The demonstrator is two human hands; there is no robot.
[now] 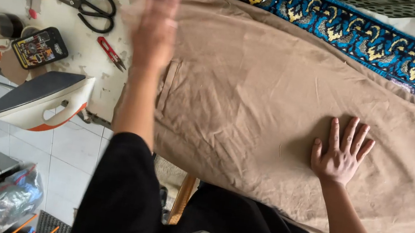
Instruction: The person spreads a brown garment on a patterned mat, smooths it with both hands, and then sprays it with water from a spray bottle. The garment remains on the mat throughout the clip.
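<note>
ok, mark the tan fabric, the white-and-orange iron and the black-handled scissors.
tan fabric (pixel 257 85), head view, wrinkled middle.
white-and-orange iron (pixel 41 100), head view, grey soleplate side.
black-handled scissors (pixel 92 10), head view, handle loops.

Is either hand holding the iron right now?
No. The iron stands alone at the table edge, while the left hand and right hand both lie on the brown fabric.
</note>
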